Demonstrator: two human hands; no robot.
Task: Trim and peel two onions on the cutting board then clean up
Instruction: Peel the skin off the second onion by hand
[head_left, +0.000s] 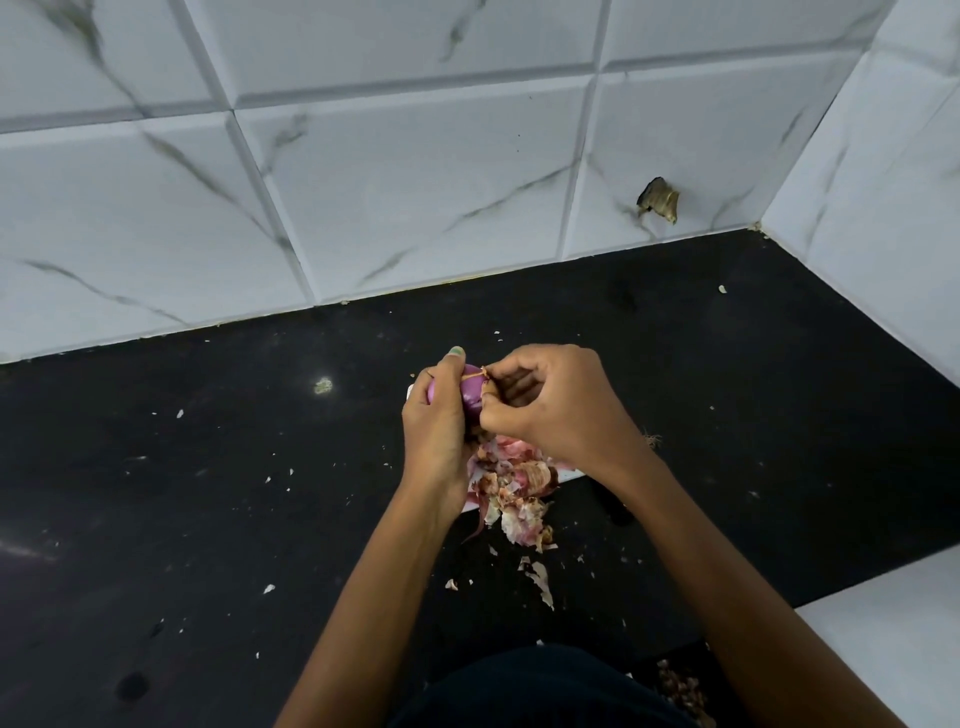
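Observation:
My left hand (435, 426) grips a purple onion (471, 397) above the counter, fingers curled round it. My right hand (550, 402) pinches a thin strip of dry skin (475, 373) at the onion's top. Below both hands lies a heap of pink and brown onion peels (514, 488) on a white cutting board (569, 474), which is mostly hidden by my hands and the peels. No second onion and no knife show in this view.
The black countertop (208, 493) is strewn with small peel flakes (537, 574). White marble-look wall tiles (389, 182) close off the back and right side, one with a chipped hole (658, 198). A white surface (893, 639) sits at the lower right.

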